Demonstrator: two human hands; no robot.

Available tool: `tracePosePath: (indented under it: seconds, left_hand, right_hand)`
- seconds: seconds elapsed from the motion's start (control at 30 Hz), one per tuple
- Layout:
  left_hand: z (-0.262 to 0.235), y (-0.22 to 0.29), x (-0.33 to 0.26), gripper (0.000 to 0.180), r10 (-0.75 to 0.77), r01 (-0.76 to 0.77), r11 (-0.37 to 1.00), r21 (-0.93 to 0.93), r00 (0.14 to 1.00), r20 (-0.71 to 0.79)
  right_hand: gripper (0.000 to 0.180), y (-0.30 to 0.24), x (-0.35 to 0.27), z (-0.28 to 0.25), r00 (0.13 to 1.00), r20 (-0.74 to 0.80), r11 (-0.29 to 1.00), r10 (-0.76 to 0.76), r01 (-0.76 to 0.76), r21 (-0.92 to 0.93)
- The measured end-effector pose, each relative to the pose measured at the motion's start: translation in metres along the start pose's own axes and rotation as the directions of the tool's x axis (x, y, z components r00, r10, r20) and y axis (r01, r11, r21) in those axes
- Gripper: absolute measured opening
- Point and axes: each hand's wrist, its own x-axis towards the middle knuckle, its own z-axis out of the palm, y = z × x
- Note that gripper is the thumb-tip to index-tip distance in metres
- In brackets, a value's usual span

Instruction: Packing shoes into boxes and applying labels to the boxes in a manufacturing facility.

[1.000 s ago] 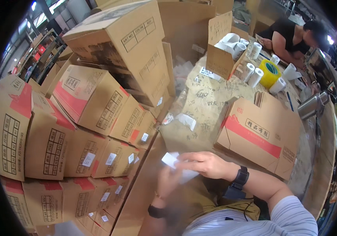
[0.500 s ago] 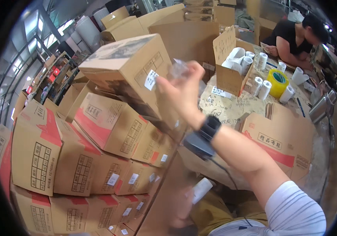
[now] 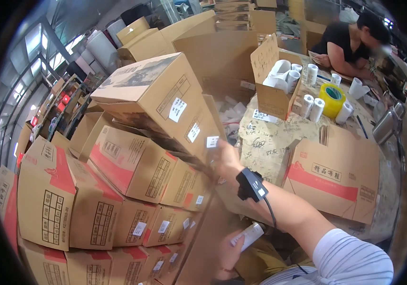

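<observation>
My right hand (image 3: 227,159) is at the lower right edge of a large brown carton (image 3: 158,90), its fingertips closed on a small white label (image 3: 212,141). Whether that label touches the cardboard I cannot tell. Two more white labels, an upper one (image 3: 177,109) and a lower one (image 3: 193,133), are stuck on the carton's end face. A dark device with a cable (image 3: 253,185) is strapped to my right wrist. Low in the middle, my left hand (image 3: 228,254) grips a white label roll (image 3: 250,236).
Stacked red-and-brown shoe boxes (image 3: 122,161) fill the left side. On the worktable (image 3: 260,142) lie flattened cartons (image 3: 331,175), a yellow tape roll (image 3: 331,98), an open box of white rolls (image 3: 272,102) and a metal flask (image 3: 388,126). Another person (image 3: 346,45) leans on the far end.
My right hand has moved down and right from the carton's end face, uncovering a second label there. My left hand with the roll has come into clearer view.
</observation>
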Motion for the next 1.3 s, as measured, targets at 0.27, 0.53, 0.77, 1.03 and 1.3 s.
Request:
tracePosePath:
  seconds: [0.27, 0.53, 0.77, 1.03, 1.3]
  left_hand:
    - [0.002, 0.013, -0.011, 0.031, 0.082, -0.086, 0.994, -0.074, 0.995, -0.056]
    - [-0.003, 0.016, -0.016, 0.030, 0.187, -0.193, 0.980, -0.050, 0.977, -0.103]
    - [0.003, 0.025, -0.028, 0.034, 0.191, -0.193, 0.981, -0.030, 0.979, -0.068]
    - [-0.003, 0.074, -0.029, 0.023, 0.280, -0.368, 0.909, -0.195, 0.886, -0.370]
    - [0.039, 0.105, -0.024, 0.025, 0.383, -0.414, 0.573, -0.707, 0.898, -0.217]
  right_hand:
    - [0.033, 0.047, 0.016, -0.001, 0.817, -0.144, 0.665, -0.558, 0.336, -0.667]
    - [0.033, -0.013, 0.012, 0.009, 0.979, 0.105, 0.983, -0.176, 0.170, 0.066]
    - [0.060, -0.057, -0.074, 0.081, 0.450, 0.764, 0.126, -0.462, 0.886, -0.445]
    - [0.048, -0.077, -0.112, -0.050, 0.620, 0.745, 0.484, 0.246, 0.587, -0.649]
    - [0.056, -0.122, -0.209, -0.159, 0.698, 0.626, 0.799, 0.346, 0.130, -0.587]
